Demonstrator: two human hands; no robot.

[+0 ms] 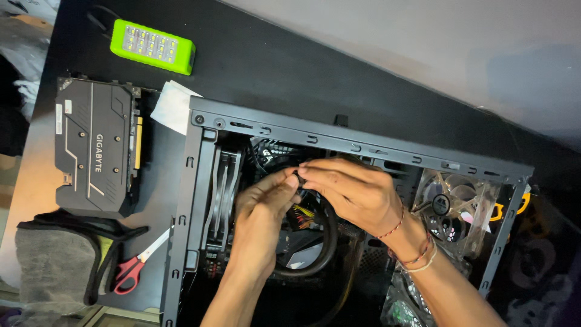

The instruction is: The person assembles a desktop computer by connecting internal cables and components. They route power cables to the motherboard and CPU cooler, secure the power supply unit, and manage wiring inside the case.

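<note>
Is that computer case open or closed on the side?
Open. The computer case lies with its side panel off, so the clear fan and cables inside show, and the left hand and right hand reach in.

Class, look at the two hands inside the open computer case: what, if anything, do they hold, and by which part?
Both the left hand and the right hand pinch a small dark part at their fingertips; what it is, and which part is gripped, cannot be told.
</note>
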